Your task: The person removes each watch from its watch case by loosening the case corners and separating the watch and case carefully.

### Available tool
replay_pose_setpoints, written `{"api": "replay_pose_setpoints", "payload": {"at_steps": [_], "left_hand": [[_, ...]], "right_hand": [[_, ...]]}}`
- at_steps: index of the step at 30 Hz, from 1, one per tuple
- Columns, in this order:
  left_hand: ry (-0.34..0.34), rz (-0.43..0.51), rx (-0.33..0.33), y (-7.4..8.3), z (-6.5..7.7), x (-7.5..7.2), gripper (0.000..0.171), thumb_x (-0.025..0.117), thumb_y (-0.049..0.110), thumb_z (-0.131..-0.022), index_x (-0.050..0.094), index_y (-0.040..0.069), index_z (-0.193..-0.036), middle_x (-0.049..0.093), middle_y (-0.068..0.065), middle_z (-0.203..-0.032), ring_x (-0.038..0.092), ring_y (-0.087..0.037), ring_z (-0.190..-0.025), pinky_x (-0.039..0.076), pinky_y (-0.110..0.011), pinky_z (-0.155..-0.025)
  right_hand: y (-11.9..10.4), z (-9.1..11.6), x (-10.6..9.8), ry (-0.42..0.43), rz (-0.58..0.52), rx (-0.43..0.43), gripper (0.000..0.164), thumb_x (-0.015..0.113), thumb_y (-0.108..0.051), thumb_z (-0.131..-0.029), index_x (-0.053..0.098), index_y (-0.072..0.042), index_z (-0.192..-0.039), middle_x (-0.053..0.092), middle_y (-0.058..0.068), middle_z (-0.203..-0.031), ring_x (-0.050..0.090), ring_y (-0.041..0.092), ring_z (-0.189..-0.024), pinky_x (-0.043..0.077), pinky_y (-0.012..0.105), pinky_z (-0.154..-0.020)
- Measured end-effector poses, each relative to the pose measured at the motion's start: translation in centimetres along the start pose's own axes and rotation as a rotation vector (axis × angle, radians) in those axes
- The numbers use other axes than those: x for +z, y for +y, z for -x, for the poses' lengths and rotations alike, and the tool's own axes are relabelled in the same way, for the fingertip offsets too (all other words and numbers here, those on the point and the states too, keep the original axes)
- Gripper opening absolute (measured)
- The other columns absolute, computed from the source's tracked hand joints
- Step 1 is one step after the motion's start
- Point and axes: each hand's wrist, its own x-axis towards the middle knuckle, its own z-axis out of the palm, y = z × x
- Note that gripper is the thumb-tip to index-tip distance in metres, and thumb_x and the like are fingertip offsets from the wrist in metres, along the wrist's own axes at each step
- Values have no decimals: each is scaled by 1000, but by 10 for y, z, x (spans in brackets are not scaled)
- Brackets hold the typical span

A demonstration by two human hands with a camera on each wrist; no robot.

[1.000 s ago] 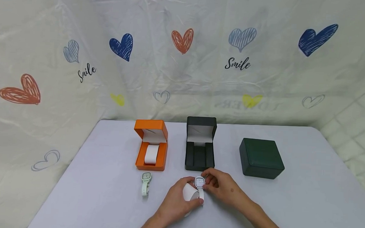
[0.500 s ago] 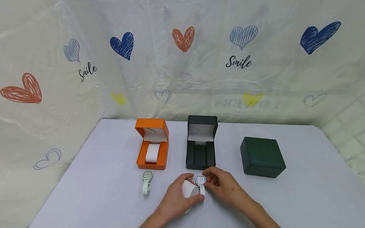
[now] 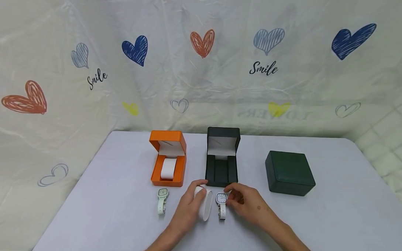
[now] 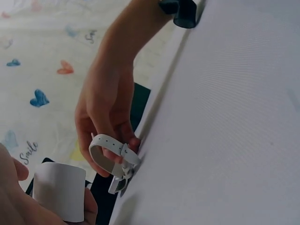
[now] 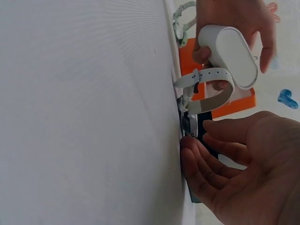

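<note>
In the head view my left hand (image 3: 185, 209) grips a white oval watch cushion (image 3: 206, 207), raised with its flat end toward the right. Its smooth end face shows plainly in the right wrist view, on the cushion (image 5: 236, 58). Just right of it, a white watch (image 3: 222, 206) stands on the table, dial at the far end, its strap (image 4: 105, 142) buckled in a loop with nothing inside. My right hand (image 3: 248, 204) holds the watch at its case; the thumb and curled fingertips are right at the case edge in the right wrist view.
An open black watch box (image 3: 221, 170) stands just beyond my hands, with a bare slot. Left of it is an open orange box (image 3: 155, 175) containing a white cushion (image 3: 168, 168). A pale green watch (image 3: 162, 201) lies before it. A closed dark green box (image 3: 290, 173) stands right.
My left hand has moved slightly away and left with the cushion, tilting it upright. Its thumb has come off the watch strap. The right hand has stayed at the watch.
</note>
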Motion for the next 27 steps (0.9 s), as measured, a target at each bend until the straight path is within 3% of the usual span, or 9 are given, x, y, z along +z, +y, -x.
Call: {"api": "replay_pose_setpoints", "payload": {"at_steps": [5, 10, 15, 20, 24, 27], "left_hand": [[12, 60, 19, 6, -4, -3, 48, 32, 15, -104, 49, 15, -149, 60, -12, -136, 56, -19, -104, 49, -31, -85], [30, 126, 36, 9, -9, -2, 47, 38, 17, -107, 44, 13, -153, 54, -14, -148, 56, -24, -118, 53, -41, -103], [52, 203, 68, 12, -15, 1, 49, 50, 25, -109, 40, 13, -156, 53, -15, -149, 57, -27, -130, 46, -52, -119], [84, 244, 69, 15, -23, 6, 54, 58, 27, -106, 41, 12, -155, 59, -13, -137, 60, -23, -122, 53, -39, -113], [93, 267, 71, 16, -27, 9, 57, 62, 27, -104, 41, 11, -155, 60, -13, -135, 60, -21, -116, 53, -19, -100], [99, 276, 76, 16, -29, 10, 59, 65, 26, -103, 41, 10, -154, 61, -13, -135, 60, -21, -116, 51, -14, -94]], "right_hand": [[-2, -1, -4, 7, 1, 20, 18, 76, -6, -92, 72, -16, -106, 67, -7, -83, 58, 3, -75, 53, 21, -67], [-6, -4, -9, 55, -21, -17, 13, 75, -8, -94, 74, -16, -104, 72, -6, -86, 60, 2, -76, 55, 21, -69], [-14, -7, -12, 102, -72, -19, 10, 74, -13, -96, 74, -16, -106, 75, -2, -90, 65, 10, -75, 55, 23, -67], [-16, -10, -13, 140, -153, -35, 10, 69, -17, -101, 73, -13, -109, 76, 4, -95, 71, 23, -78, 57, 26, -68], [-16, -12, -14, 163, -192, -64, 14, 66, -22, -103, 72, -12, -109, 73, 6, -95, 72, 23, -80, 60, 25, -71], [-16, -13, -14, 164, -203, -81, 15, 65, -25, -104, 71, -12, -109, 73, 7, -97, 70, 19, -81, 59, 25, -72]]}}
